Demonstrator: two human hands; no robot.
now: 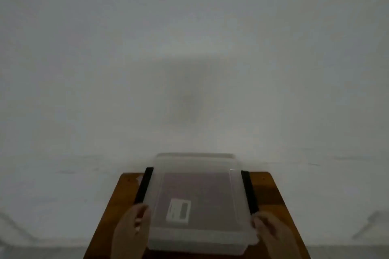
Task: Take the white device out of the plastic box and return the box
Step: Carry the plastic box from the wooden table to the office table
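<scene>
A translucent, milky plastic box (195,202) with black side latches (144,185) and a white device (179,210) marked in dark grey, on a reddish-brown wooden bench (117,200) against a pale grey-white wall (189,48).

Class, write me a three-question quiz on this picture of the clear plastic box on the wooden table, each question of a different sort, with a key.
1. True or false: the lid of the plastic box is off.
2. Which part of the box does each hand grip? A) the far corners B) the near ends of its sides C) the top of the lid
3. Fill in: the black clips run along the box's left and right ____.

Key
1. False: the lid is on, and the white device shows through it.
2. B: the left hand and right hand hold the near ends, over the wooden table.
3. sides
</scene>
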